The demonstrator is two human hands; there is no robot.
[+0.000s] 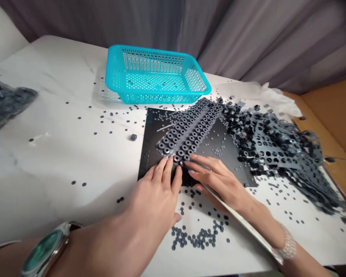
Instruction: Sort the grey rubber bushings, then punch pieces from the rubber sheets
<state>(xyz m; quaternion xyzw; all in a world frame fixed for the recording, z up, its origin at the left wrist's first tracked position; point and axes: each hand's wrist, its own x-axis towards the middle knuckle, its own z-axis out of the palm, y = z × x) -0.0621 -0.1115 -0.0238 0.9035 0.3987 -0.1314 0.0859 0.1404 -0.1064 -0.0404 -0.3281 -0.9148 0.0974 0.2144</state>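
Note:
My left hand [158, 192] lies palm down with its fingers stretched out, the fingertips touching the near end of a block of dark grey ring-shaped parts [187, 130] set in rows. My right hand [219, 179] is closed round a long, thin, pale strip [245, 221], which runs back under the forearm toward the wrist. Its fingertips touch the block's near right corner. The block lies slanted on a black sheet [150, 142]. The strip's far tip is hidden by my fingers.
A turquoise basket [158, 92] stands behind the sheet. To the right lies a heap of punched dark sheets and loose rings [271, 142], beside a cardboard box [331, 115]. Small black discs [196, 238] litter the white table [60, 154]. A bag of dark parts [8, 102] sits left.

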